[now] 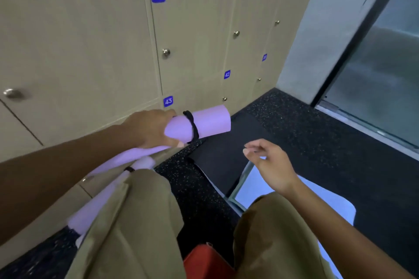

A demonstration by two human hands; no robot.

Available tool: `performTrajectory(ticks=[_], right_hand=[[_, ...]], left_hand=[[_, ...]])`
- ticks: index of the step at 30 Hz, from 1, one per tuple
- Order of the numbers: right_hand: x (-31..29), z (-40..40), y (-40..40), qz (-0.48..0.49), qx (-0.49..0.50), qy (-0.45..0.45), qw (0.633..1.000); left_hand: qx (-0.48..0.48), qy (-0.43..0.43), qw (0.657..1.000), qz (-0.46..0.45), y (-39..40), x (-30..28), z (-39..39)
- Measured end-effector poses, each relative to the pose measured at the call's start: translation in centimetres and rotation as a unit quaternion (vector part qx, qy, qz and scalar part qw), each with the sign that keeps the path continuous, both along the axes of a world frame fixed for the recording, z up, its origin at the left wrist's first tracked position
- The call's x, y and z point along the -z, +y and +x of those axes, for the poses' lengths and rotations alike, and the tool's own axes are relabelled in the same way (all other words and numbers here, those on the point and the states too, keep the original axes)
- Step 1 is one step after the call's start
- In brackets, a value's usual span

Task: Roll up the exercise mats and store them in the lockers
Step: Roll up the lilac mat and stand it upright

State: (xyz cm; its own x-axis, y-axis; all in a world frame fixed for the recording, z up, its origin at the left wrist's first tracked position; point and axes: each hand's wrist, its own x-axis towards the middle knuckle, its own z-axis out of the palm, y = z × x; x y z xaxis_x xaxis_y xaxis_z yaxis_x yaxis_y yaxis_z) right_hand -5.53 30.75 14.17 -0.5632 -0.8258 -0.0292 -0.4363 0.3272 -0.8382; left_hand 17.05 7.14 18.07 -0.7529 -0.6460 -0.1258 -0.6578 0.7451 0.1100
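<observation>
by lockers (90, 41): rolled mat (204, 123) (left-hand (149, 128) held)

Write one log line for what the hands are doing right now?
left hand: grips rolled lilac foam mat with black strap | right hand: holds nothing | beige numbered lockers: doors closed

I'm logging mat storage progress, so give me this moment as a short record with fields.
held item: rolled lilac foam mat bound by a black elastic band
left hand: grips the roll's near end
right hand: free, fingers loosely curled, holds nothing
lockers: beige numbered locker doors, the numbered ones in view shut
floor: unrolled black mat on the speckled black floor
</observation>
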Motion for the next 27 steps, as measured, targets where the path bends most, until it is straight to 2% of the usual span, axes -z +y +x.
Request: performTrajectory(ticks=[6,11,16,22,27], right_hand=[[4.4,-1.0,-4.6,0.057,-0.056,0.027,0.996],[8.6,-2.0,-7.7,0.097,-0.082,0.056,0.990],[11.3,-3.6,-8.8,0.142,-0.109,0.067,0.982],[12.6,-4.8,-10.5,0.166,-0.115,0.073,0.977],[13.1,-5.2,-11.5,0.171,-0.106,0.043,0.979]], left_hand=[[-0.125,-0.040,0.990,0.056,-4.7,8.8,4.2],[-0.223,-0.083,0.965,0.114,-7.8,17.1,8.4],[-0.273,-0.113,0.947,0.124,-9.8,23.5,11.2],[-0.300,-0.099,0.941,0.121,-12.3,27.4,12.5],[-0.269,-0.073,0.953,0.118,-13.3,25.9,10.6]])
